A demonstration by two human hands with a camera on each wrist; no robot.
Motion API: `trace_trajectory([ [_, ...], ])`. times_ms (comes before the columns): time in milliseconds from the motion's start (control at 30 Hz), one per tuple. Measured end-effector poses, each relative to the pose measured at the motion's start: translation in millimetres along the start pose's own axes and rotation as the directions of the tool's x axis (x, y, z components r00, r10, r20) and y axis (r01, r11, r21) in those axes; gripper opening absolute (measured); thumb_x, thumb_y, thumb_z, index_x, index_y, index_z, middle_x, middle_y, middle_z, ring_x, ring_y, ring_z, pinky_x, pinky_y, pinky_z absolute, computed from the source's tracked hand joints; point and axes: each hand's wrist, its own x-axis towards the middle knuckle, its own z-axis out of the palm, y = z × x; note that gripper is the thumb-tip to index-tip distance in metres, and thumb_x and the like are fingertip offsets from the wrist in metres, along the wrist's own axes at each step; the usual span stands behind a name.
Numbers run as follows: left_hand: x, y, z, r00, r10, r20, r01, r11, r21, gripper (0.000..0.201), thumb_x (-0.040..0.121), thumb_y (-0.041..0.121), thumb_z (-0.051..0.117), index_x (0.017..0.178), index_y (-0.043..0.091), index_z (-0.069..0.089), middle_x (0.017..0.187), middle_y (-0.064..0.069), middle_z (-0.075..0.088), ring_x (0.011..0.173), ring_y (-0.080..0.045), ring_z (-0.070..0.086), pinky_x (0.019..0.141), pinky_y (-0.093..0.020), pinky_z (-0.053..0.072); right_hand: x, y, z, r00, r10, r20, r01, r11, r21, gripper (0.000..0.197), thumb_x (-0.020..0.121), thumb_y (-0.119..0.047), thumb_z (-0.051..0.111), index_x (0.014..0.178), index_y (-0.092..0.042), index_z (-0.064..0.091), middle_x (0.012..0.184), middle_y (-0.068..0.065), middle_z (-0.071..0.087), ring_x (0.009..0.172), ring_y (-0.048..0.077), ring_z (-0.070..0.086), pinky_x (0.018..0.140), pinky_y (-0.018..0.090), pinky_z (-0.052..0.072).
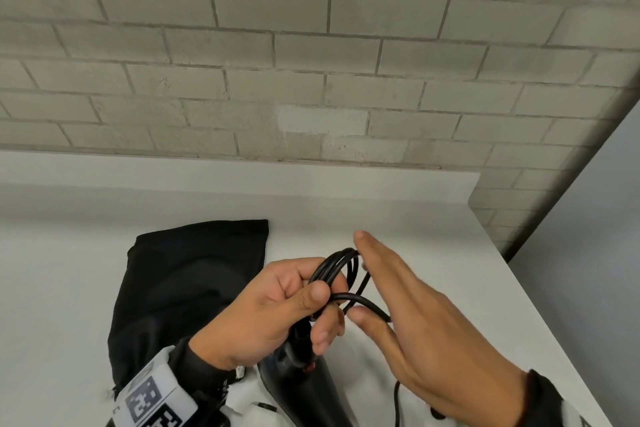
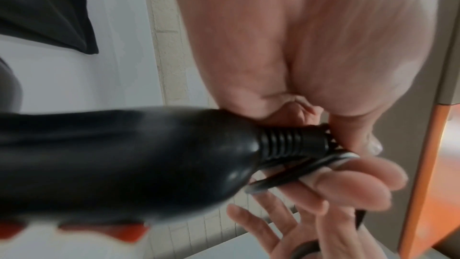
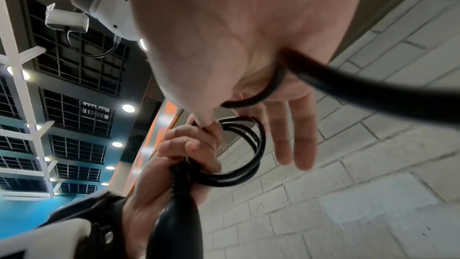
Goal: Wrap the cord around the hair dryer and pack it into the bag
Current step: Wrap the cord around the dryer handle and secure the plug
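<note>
The black hair dryer (image 1: 304,381) hangs at the lower middle of the head view, its ribbed cord collar up inside my left hand (image 1: 320,314). That hand grips the handle end together with several loops of black cord (image 1: 341,263). In the left wrist view the hair dryer (image 2: 124,161) fills the left and the cord (image 2: 298,172) lies across my fingers. My right hand (image 1: 381,277) stands just right of the coil with straight fingers, and the free cord runs over its thumb web. The right wrist view shows the cord (image 3: 251,145) looped beside my left hand (image 3: 189,149).
A black cloth bag (image 1: 187,274) lies flat on the white table (image 1: 415,218), left of and behind my hands. A grey brick wall stands right behind the table. The table's right edge runs diagonally close to my right arm.
</note>
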Motion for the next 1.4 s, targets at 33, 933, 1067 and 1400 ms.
trace_trajectory([
  [33, 0, 0, 0, 1.0, 0.002, 0.016, -0.002, 1.0, 0.007, 0.029, 0.095, 0.041, 0.058, 0.094, 0.012, 0.063, 0.062, 0.005, 0.063, 0.054, -0.01, 0.058, 0.074, -0.033, 0.051, 2, 0, 3, 1.0, -0.005, -0.015, 0.005, 0.999, 0.032, 0.058, 0.102, -0.047, 0.028, 0.153, -0.024, 0.011, 0.157, -0.008, 0.027, 0.133, -0.003, 0.035, 0.105, 0.002, 0.019],
  [933, -4, 7, -4, 0.992, -0.12, 0.032, 0.114, 0.984, 0.138, 0.031, 0.096, 0.039, 0.057, 0.101, 0.009, 0.063, 0.07, 0.001, 0.062, 0.074, -0.021, 0.058, 0.08, -0.038, 0.048, 16, 13, 20, 0.961, 0.016, -0.276, -0.017, 1.0, -0.001, 0.055, 0.069, 0.01, 0.058, 0.115, -0.02, 0.051, 0.084, -0.002, 0.063, 0.064, 0.019, 0.059, 0.056, 0.032, 0.051],
  [1067, -3, -1, -1, 0.993, -0.116, 0.017, 0.113, 0.984, 0.138, 0.025, 0.096, 0.041, 0.056, 0.096, 0.016, 0.06, 0.065, 0.005, 0.05, 0.064, -0.022, 0.042, 0.07, -0.035, 0.041, 13, 14, 23, 0.967, 0.048, -0.248, -0.04, 0.999, 0.036, 0.059, 0.065, 0.014, 0.064, 0.115, -0.015, 0.057, 0.087, -0.002, 0.065, 0.071, 0.012, 0.058, 0.063, 0.021, 0.049],
  [1400, 1, -4, -4, 0.984, -0.125, 0.128, 0.119, 0.991, 0.057, 0.034, 0.099, 0.043, 0.051, 0.098, 0.01, 0.058, 0.066, 0.002, 0.046, 0.064, -0.031, 0.033, 0.066, -0.052, 0.029, 15, 22, 7, 0.976, 0.037, -0.216, 0.017, 0.97, 0.243, 0.025, 0.09, -0.009, 0.055, 0.103, -0.03, 0.059, 0.084, -0.013, 0.062, 0.072, 0.003, 0.058, 0.064, 0.012, 0.044],
])
